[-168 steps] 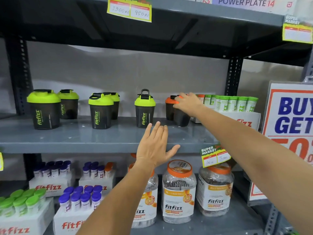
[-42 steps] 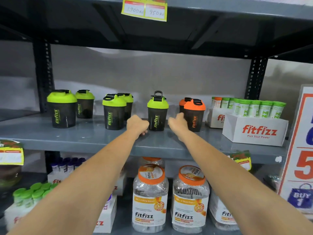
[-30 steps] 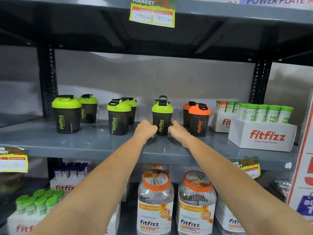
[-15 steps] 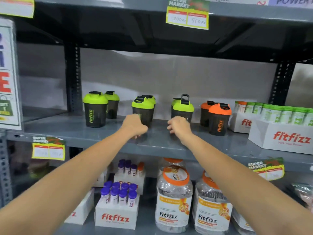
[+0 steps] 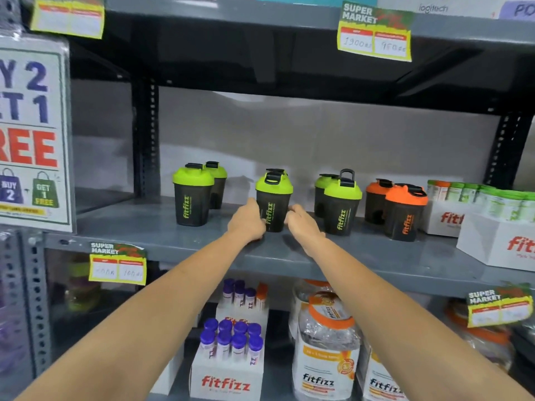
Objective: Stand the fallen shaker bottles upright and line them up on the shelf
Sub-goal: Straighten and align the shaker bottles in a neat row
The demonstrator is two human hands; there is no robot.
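Note:
Several black Fitfizz shaker bottles stand upright in front-and-back pairs on the grey middle shelf (image 5: 162, 241). The left pair (image 5: 192, 198) has green lids. A middle green-lid shaker (image 5: 274, 206) hides most of another behind it. To the right are a green pair (image 5: 341, 209) and an orange-lid pair (image 5: 405, 215). My left hand (image 5: 247, 224) presses the lower left side of the middle shaker. My right hand (image 5: 302, 224) presses its lower right side. Both hands have curled fingers and clasp the bottle between them.
White Fitfizz boxes of tubes (image 5: 498, 235) fill the shelf's right end. A promotion sign (image 5: 31, 134) hangs at the left by the upright post (image 5: 144, 140). Jars (image 5: 327, 351) and tube boxes (image 5: 231, 360) sit on the shelf below. Price tags hang on the shelf edges.
Both hands have shifted left from the shaker with the raised loop handle to the middle green-lid shaker and closed in on its sides. My view has panned left.

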